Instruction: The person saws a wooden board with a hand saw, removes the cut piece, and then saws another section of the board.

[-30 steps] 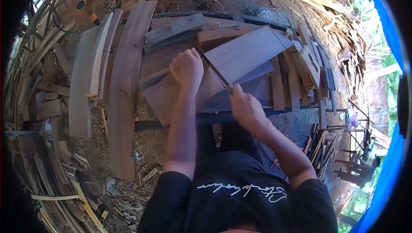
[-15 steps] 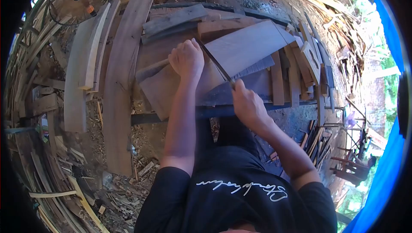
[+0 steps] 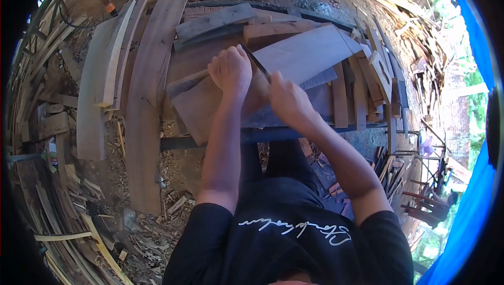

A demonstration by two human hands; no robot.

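A dark, narrow blade (image 3: 256, 63), probably a handsaw seen nearly edge-on, runs from beside my left thumb down to my right hand. My right hand (image 3: 290, 98) is closed round its near end; the fingers cover the handle. Curled into a fist, my left hand (image 3: 231, 71) sits at the far end of the blade, over the wood. What its fingers grip, if anything, is hidden. A wide pale board (image 3: 307, 51) slants away to the right of the blade. Brownish wood (image 3: 202, 109) lies left of it, under my left forearm.
Several planks, including a long brown one (image 3: 149, 85) and a pale one (image 3: 94, 96), lie on the left. Short wood pieces (image 3: 359, 91) are stacked at right. A thick block (image 3: 275, 32) lies beyond the board. Scraps and shavings (image 3: 157, 245) cover the ground.
My right hand has moved up and left, closer to my left hand, and less of the blade shows between them. My left hand has stayed nearly in place.
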